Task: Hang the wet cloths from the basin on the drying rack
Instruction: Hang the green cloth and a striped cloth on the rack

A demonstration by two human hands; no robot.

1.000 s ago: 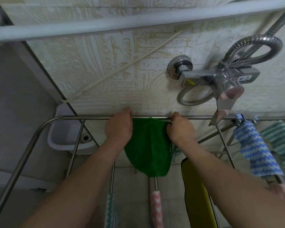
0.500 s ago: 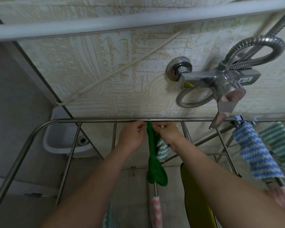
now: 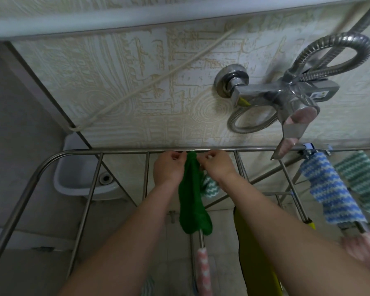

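Green cloth [image 3: 192,197] bunched on drying rack [image 3: 115,151]; left hand [image 3: 169,168], right hand [image 3: 217,165] fingers pinching its top.

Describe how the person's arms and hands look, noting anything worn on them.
The left forearm and right forearm are bare to the picture's edge; no sleeves show. The left hand and right hand wear no gloves; no ring, watch or bracelet is visible.

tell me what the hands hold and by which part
The left hand and the right hand pinch the dark green fluffy cloth at its bunched top, one each side, by the far rail of the steel drying rack.
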